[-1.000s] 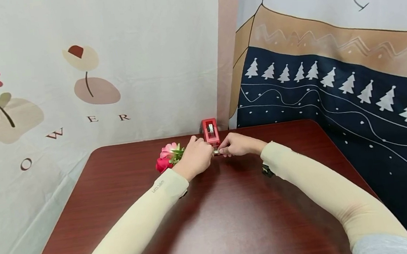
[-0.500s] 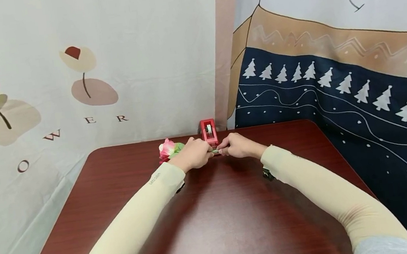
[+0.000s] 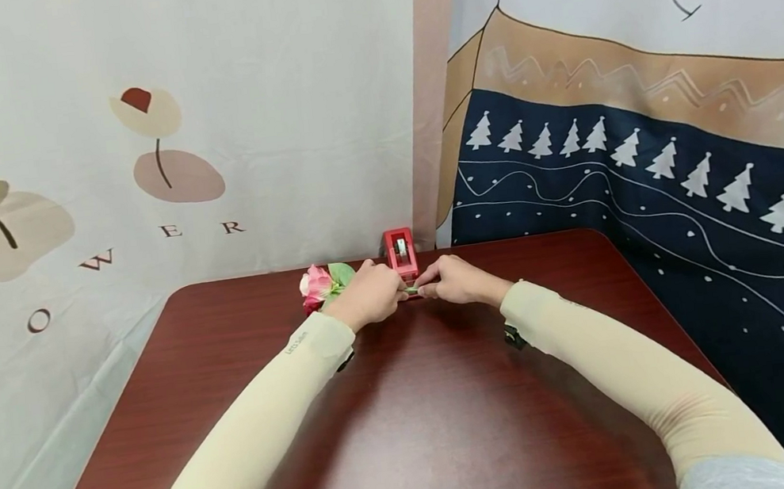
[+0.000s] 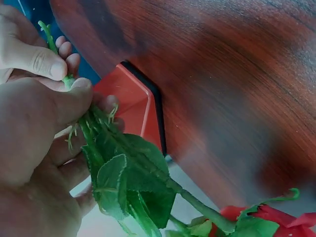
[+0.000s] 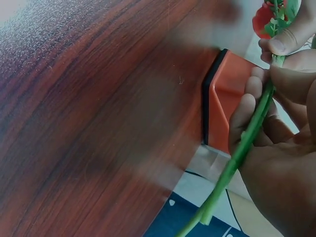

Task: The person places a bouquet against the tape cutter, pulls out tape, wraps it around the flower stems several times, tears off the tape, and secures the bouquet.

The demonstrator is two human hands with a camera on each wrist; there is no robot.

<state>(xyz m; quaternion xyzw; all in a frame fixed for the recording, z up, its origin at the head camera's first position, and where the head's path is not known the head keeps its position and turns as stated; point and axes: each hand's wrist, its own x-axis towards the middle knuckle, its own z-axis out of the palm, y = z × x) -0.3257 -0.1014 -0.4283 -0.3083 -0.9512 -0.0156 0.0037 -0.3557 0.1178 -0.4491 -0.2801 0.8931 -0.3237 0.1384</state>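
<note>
In the head view, a bunch of artificial roses (image 3: 317, 284), pink and red, lies sideways beyond the left wrist. My left hand (image 3: 371, 293) pinches its stems just below the leaves (image 4: 133, 168), thumb on top. Close beside it, my right hand (image 3: 459, 279) pinches the same stems a little lower down. Their long green ends (image 5: 232, 163) run across the right palm and stick out past it. Red petals (image 4: 291, 224) show at the lower right of the left wrist view. A red tape dispenser (image 3: 402, 253) stands right behind the two hands.
The dark red-brown wooden table (image 3: 439, 423) spreads out in front of both arms. Its far edge lies close behind the tape dispenser, against a printed cloth backdrop (image 3: 308, 126). A navy cloth with white trees (image 3: 647, 210) hangs on the right.
The roses have turned about their stems: the pink bloom and a green leaf now face up, the red bloom is more hidden. Both hands keep their pinch on the stems. The view has shifted slightly.
</note>
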